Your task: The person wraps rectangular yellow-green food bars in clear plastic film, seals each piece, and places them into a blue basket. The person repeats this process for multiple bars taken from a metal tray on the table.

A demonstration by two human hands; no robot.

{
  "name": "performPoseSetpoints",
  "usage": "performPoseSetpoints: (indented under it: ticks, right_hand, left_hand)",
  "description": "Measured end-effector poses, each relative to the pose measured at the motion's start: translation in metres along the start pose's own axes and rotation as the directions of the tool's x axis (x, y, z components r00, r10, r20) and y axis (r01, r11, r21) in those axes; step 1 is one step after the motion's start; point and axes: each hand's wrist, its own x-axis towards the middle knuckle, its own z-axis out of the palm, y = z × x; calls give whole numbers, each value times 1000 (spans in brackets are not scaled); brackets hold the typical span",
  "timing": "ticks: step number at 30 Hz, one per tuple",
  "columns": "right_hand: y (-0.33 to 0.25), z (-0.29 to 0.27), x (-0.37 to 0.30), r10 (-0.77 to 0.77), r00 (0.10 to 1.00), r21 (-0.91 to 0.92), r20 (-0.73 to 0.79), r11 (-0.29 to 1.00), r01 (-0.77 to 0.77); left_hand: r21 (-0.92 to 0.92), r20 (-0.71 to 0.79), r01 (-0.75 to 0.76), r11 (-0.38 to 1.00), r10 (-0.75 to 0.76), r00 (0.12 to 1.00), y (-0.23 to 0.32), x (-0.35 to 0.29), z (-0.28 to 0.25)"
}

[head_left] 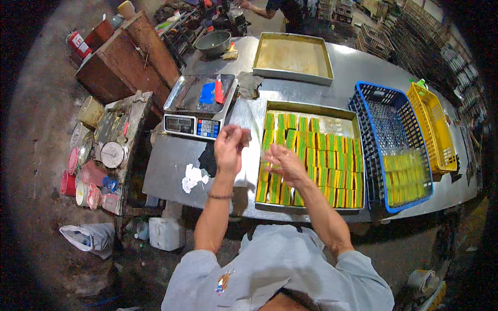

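My left hand (230, 150) is raised over the metal table (171, 165), its fingers curled together; whatever they may pinch is too small to make out. To its right, my right hand (288, 165) hovers over the left part of a shallow metal tray (334, 124), fingers loosely apart and apparently holding nothing. Rows of green and yellow layered cake slices (321, 159) fill most of that tray, with bare metal showing at its far right. Just beyond my left hand stands a digital scale (194, 126), with a blue and red flat piece (209, 93) on its plate.
Right of the tray stand a blue basket (369, 153) with packed slices (407, 179) inside and a yellow basket (441, 142). Farther back are another tray (290, 54) and a metal bowl (213, 43). White scraps (194, 177) and a black cloth (208, 159) lie near my left forearm.
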Motion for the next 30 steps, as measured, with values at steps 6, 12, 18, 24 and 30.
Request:
performPoseSetpoints:
  ticks: [6, 12, 18, 24, 30]
  right_hand:
    - [-5, -22, 5, -316, 945, 74, -82, 944, 322]
    - [-52, -53, -60, -519, 803, -570, 294, 579, 583]
    - [-58, -81, -82, -571, 639, -750, 516, 59, 658]
    - [-58, -106, -109, -685, 651, -894, 328, -3, 447]
    - [-56, -117, -123, -843, 399, -879, 360, -164, 447]
  left_hand:
    - [39, -35, 1, 999, 1, 999, -12, -93, 12]
    - [172, 433, 258, 951, -308, 847, 25, -97, 15]
    - [516, 351, 287, 807, -505, 789, -10, -63, 67]
    - [649, 347, 180, 740, -498, 795, -37, -67, 110]
    - [722, 322, 91, 686, -450, 833, -60, -76, 121]
